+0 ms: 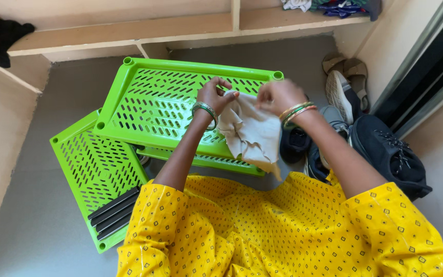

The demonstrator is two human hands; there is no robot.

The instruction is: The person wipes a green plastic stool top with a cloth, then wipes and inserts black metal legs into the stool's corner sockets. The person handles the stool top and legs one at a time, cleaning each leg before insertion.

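Beige cloth (pixel 249 134), soft and crumpled, hangs between both hands above the perforated green plastic tray (pixel 155 100). Left hand (pixel 214 95) and right hand (pixel 278 96) each pinch its upper edge. A second green tray (pixel 91 169) on the floor (pixel 42 231) carries black rods (pixel 114 211).

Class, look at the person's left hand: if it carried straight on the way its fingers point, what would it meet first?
The left hand points right, toward the right hand. The beige cloth pinched between them comes first, then probably the right hand's fingers; the depth between them is hard to judge.
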